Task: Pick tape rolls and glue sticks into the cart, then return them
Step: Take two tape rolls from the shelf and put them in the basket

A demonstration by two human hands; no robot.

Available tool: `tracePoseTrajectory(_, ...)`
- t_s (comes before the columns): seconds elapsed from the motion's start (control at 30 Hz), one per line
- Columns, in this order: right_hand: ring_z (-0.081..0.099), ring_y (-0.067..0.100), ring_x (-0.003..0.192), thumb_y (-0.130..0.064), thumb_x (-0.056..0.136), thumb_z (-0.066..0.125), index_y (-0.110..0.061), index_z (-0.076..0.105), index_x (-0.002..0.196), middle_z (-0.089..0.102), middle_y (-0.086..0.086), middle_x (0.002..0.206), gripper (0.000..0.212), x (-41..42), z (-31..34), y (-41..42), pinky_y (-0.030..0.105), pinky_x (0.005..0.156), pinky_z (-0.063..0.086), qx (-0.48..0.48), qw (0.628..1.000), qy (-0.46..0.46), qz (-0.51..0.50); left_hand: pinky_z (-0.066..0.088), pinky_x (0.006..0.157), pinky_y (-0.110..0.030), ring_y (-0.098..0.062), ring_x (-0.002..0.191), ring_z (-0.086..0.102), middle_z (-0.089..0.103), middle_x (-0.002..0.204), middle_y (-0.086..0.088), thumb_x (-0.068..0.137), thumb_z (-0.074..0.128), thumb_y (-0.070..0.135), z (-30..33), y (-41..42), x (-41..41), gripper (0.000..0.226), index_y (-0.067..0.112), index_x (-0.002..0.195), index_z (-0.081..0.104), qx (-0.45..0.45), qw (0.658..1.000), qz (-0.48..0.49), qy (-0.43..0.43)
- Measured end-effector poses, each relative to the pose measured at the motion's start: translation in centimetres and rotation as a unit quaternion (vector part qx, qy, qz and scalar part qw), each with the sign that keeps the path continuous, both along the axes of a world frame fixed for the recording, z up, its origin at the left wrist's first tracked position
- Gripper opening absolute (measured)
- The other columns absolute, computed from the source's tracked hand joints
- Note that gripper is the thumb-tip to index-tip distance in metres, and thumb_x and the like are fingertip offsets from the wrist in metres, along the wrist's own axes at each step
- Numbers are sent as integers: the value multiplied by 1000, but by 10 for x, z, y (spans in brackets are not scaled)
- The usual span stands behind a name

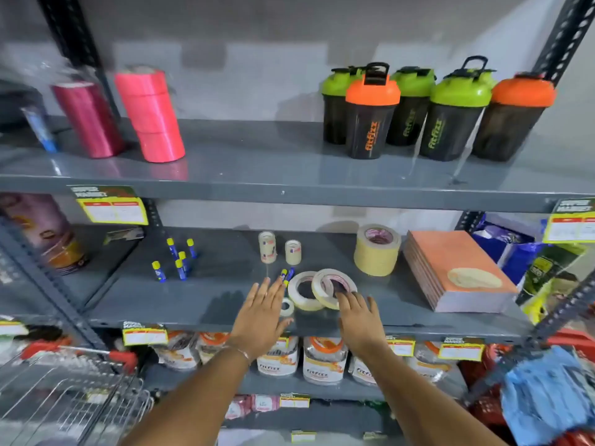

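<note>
On the middle grey shelf (199,304) two flat masking tape rolls (317,289) lie overlapping, with a small clear tape roll (286,306) beside them. My right hand (359,320) rests fingers apart at the edge of the right roll, holding nothing. My left hand (262,313) is spread flat just left of the rolls, empty. Two glue sticks (286,275) lie by its fingertips. Several blue glue sticks with yellow caps (180,260) stand further left. Two small clear tapes (278,251) and a thick stack of masking tape (376,251) stand behind.
A wire shopping cart (67,391) with a red handle is at lower left. Orange notebooks (450,268) are stacked on the right of the shelf. Shaker bottles (418,111) and pink ribbon rolls (148,114) fill the shelf above. Pouches (325,362) hang below.
</note>
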State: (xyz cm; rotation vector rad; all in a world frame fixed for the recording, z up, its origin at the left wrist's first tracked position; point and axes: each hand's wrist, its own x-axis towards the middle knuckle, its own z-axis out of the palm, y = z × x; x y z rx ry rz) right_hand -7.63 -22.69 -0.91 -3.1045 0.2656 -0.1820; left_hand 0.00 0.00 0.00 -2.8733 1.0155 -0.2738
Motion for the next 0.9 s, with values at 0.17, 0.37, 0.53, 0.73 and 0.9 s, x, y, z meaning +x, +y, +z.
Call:
tracePoseTrajectory(0.17, 18, 23, 146, -6, 92, 47, -16, 20, 149, 27, 4, 156, 64, 37, -19, -10, 52, 119, 9, 19, 998, 47, -34, 6, 121, -45, -25, 148, 17, 24, 158, -6, 97, 35, 47, -18, -42, 39, 65, 9, 149, 23, 27, 997, -64, 37)
tracePoseTrajectory(0.37, 28, 28, 142, -6, 92, 43, -14, 37, 141, 46, 10, 144, 50, 57, -31, -20, 58, 116, 13, 36, 997, 68, 0, 0, 118, -59, -27, 123, 48, 68, 108, -5, 91, 49, 31, -28, -81, 62, 27, 14, 108, 61, 73, 991, -56, 93)
tracePoseTrajectory(0.53, 48, 28, 129, -14, 91, 51, -17, 50, 128, 60, 8, 129, 38, 55, -38, -30, 56, 111, 26, 50, 998, 27, 34, -15, 110, -67, -22, 113, 53, 71, 93, 0, 84, 49, 8, -24, -94, 66, 23, 22, 91, 65, 72, 992, -28, 99)
tracePoseTrajectory(0.73, 62, 22, 106, -11, 79, 66, -21, 56, 114, 66, 0, 108, 38, 48, -32, -39, 46, 100, 44, 29, 998, -13, 51, -17, 112, -61, -24, 122, 48, 68, 99, -3, 83, 49, 4, -3, -101, 59, 22, 15, 96, 61, 74, 995, -35, 62)
tracePoseTrajectory(0.9, 62, 17, 102, -23, 77, 74, -25, 59, 113, 66, -6, 105, 39, 56, -12, -31, 40, 96, 42, 10, 991, -93, 91, -23, 113, -56, -22, 125, 52, 72, 101, -1, 74, 65, 6, 8, -76, 60, 27, 17, 99, 66, 33, 999, -11, 13)
